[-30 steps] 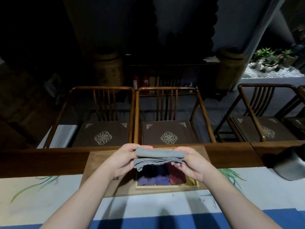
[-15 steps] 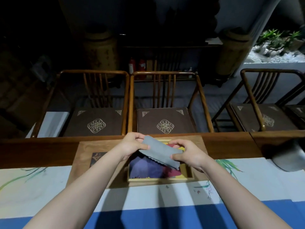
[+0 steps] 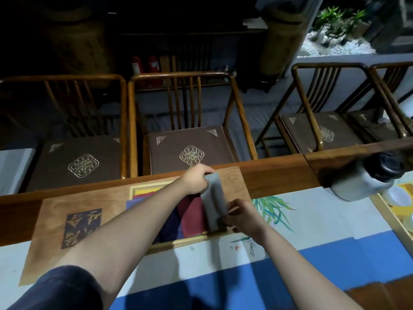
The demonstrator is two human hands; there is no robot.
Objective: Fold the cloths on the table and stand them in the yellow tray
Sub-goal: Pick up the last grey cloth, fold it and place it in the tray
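Head view, looking forward and down across a table (image 3: 279, 173) with a painted runner. Near the far edge, a yellow tray (image 3: 178, 242) on a wooden board (image 3: 51, 220).

Left hand (image 3: 196, 179) at the far end of a folded grey cloth (image 3: 213, 204), fingers curled round its top edge. Right hand (image 3: 240, 214) at the near end, fingers pinching the lower corner. Grey cloth on edge, tilted slightly, at the right end of the tray, just beside a red cloth (image 3: 193, 217).

Already in the tray: the red cloth, a dark purple cloth (image 3: 169, 229) left of it, and a blue cloth (image 3: 136, 201) further left, mostly behind the left forearm. Probably well along, then: several cloths folded and filed, the grey one going into the last slot at the right. No loose unfolded cloth visible on the table in this view, so possibly the final piece, though not certain. Left to do, as judged from here: seat the grey cloth fully and let go.

Hard to make out: the tray's right wall, covered by cloth and hand; whether the grey cloth's bottom edge touches the tray floor; the exact count of cloths under the forearm. At the right edge, a blurred grey jug (image 3: 357, 184), and cups (image 3: 400, 195) cut off by the frame. Chairs (image 3: 190, 130) beyond the table, background dark.
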